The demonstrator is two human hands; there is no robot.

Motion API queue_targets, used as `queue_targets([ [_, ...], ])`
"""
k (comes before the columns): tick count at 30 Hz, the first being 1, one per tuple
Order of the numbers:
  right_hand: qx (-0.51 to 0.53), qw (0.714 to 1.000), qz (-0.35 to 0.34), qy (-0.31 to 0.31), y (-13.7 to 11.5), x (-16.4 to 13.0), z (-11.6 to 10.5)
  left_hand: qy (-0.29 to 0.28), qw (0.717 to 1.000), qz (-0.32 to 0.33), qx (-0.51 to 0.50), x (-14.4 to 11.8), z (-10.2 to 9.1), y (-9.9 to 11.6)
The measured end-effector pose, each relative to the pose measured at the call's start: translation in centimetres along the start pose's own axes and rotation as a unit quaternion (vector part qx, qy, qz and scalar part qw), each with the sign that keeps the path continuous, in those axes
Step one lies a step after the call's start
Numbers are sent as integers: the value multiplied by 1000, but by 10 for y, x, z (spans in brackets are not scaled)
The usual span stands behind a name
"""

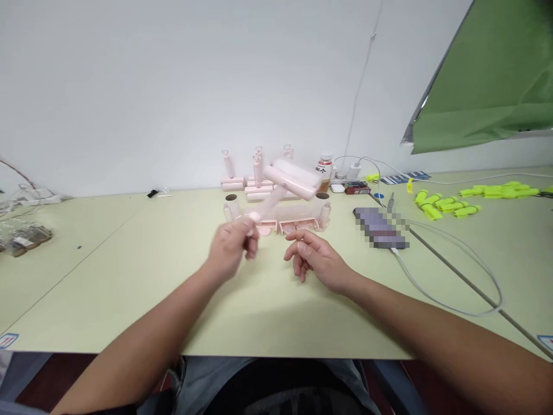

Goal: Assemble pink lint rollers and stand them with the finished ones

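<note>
My left hand (pixel 231 245) is closed round the handle end of a pink lint roller (pixel 294 178). The roller is raised above the table and tilted, its head up and to the right, blurred by motion. My right hand (pixel 317 259) hovers to the right, fingers loosely bent and apart, with nothing visible in them. Behind the hands lie pink open roller covers (pixel 298 226) with round pink pieces in or near them. A clear roll with a brown core (pixel 232 199) stands at the left, and another brown-cored roll (pixel 322 197) at the right.
Assembled pink lint rollers (pixel 258 173) stand by the wall. Beside them are a labelled bottle (pixel 324 170) and chargers. A phone (pixel 380 227) on a white cable (pixel 449 308) lies to the right, with neon yellow pieces (pixel 449 204) beyond. Bagged parts (pixel 28 239) lie far left.
</note>
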State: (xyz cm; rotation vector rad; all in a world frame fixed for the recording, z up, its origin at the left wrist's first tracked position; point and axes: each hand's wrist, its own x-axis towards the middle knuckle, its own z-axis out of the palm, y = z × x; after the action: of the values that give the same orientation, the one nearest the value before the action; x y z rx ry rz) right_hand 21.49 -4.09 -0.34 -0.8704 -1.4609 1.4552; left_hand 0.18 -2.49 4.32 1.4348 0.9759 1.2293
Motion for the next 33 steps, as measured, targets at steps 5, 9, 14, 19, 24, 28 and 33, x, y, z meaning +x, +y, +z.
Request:
queue_targets([
  [5, -18, 1000, 6, -12, 2, 0, 3, 221, 974, 45, -21, 49, -48, 49],
  [9, -19, 1000, 6, -14, 2, 1, 3, 252, 967, 4, -47, 98, -82, 68],
  [14, -23, 1000, 13, -9, 3, 2, 2, 256, 961, -97, -30, 155, -104, 50],
  [19, -20, 999, 23, -13, 6, 3, 1, 256, 948, -191, -8, 196, -111, 22],
  [24, -9, 999, 46, -10, 7, 4, 0, 240, 943, -231, 8, 235, -116, 12],
  [28, -5, 998, 60, -4, 6, 4, -2, 236, 949, -202, 44, 260, -113, 6],
  [33, -10, 998, 68, -8, 8, 3, -2, 240, 953, -174, 68, 271, -107, -2],
])
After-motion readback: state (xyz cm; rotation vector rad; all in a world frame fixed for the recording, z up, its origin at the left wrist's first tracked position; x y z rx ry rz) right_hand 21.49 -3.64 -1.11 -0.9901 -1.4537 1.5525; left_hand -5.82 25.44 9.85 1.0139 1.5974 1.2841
